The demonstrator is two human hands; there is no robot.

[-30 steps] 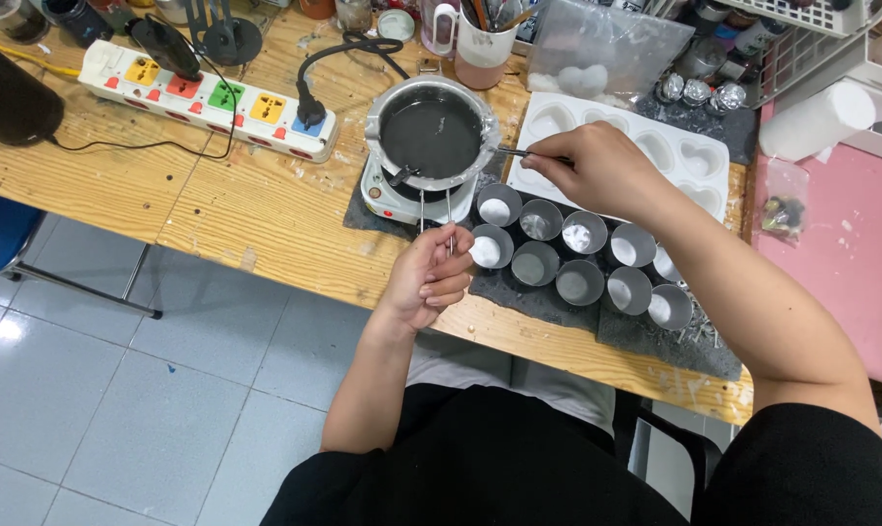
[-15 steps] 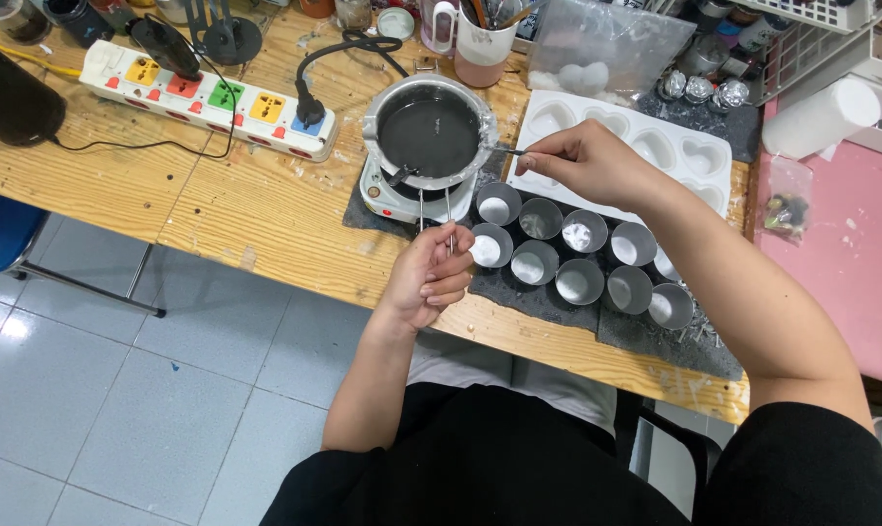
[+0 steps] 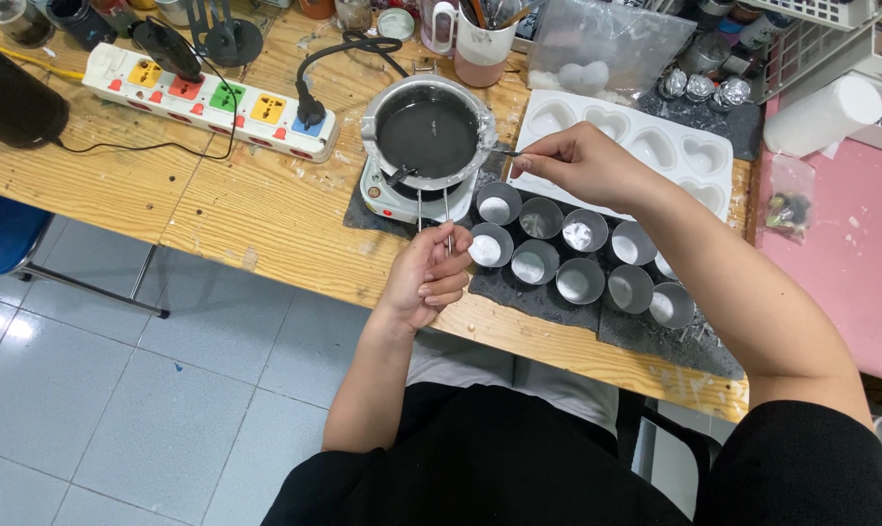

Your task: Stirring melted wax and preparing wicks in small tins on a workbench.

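While little has shifted since half a second ago, my right hand (image 3: 579,161) has stayed pinched shut on a thin metal tool (image 3: 507,152) whose tip reaches the rim of the melting pot (image 3: 428,131), and my left hand (image 3: 429,278) remains curled closed around the pot's wire handle (image 3: 448,219), just beside the front edge of the wooden table (image 3: 217,209). Both arms hold the same pose as before; I can detect no clear movement of pot or tool.

I see the pot, filled with dark liquid, sitting on a small white hotplate (image 3: 387,200) atop a dark mat (image 3: 548,292). Immediately to its right, a cluster of metal cups (image 3: 577,258) stands in two rows, touching one another and running toward the table's front edge. Behind them lies a white heart-shaped mould tray (image 3: 655,146), partly under my right wrist.

Open room lies to the left: bare boards stretch between the hotplate and a white power strip (image 3: 207,97), whose black cable (image 3: 338,54) loops close to the pot. A pink surface (image 3: 840,244) abuts the table on the right, leaving little clearance there. Jars and a mug crowd the far edge.
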